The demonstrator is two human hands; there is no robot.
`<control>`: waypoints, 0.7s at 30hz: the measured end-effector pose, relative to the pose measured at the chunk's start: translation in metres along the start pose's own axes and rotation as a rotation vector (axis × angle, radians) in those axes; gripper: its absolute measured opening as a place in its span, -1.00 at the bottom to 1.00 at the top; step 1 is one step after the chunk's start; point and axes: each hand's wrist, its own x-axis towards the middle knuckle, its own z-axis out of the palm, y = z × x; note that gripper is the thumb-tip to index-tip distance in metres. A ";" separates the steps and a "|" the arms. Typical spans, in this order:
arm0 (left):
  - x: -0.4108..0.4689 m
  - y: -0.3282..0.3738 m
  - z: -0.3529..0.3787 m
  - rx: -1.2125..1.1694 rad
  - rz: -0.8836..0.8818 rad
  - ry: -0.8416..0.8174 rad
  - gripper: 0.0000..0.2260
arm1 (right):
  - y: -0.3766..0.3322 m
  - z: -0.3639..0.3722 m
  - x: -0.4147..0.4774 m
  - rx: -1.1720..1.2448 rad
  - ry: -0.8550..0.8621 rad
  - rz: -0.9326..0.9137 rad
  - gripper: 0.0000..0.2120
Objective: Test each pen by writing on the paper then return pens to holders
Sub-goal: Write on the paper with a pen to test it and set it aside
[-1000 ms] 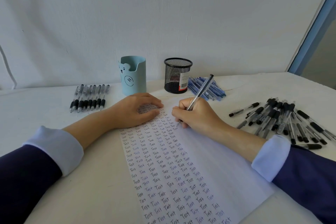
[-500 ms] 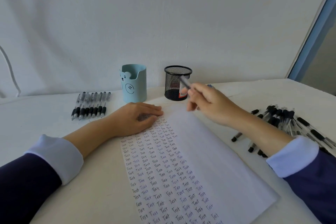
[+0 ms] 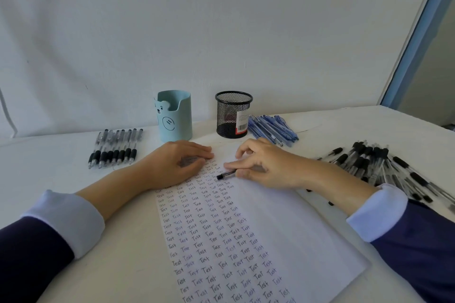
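While the paper (image 3: 283, 216) is pressed flat by the left hand (image 3: 172, 165), the pen (image 3: 226, 174) is pinched in the right hand (image 3: 266, 167) over its far end; judged light and stiff, it is best held near the dark tip.

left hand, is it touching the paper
Touching. The head view shows the left hand lying flat on the paper, fingers covering some written rows.
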 end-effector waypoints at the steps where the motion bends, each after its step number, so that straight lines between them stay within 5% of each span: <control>1: 0.000 0.001 -0.001 -0.010 0.013 0.010 -0.62 | 0.001 -0.005 -0.002 -0.023 -0.069 0.033 -0.56; 5: 0.001 0.013 -0.007 -0.080 0.081 0.087 -0.57 | 0.014 -0.045 -0.018 0.104 -0.148 0.210 -0.43; 8: 0.002 0.030 -0.009 -0.201 -0.030 -0.006 -0.52 | 0.031 -0.070 -0.035 -0.060 -0.068 0.361 -0.58; 13: 0.006 0.043 0.007 -0.126 0.000 -0.086 -0.58 | 0.041 -0.069 -0.041 -0.308 -0.250 0.560 -0.79; 17: 0.006 0.046 0.007 -0.207 0.000 0.006 -0.79 | 0.044 -0.065 -0.038 -0.419 -0.192 0.578 -0.87; 21: 0.008 0.049 -0.005 -0.607 -0.230 0.034 -0.88 | 0.046 -0.060 -0.033 -0.340 -0.032 0.446 -0.96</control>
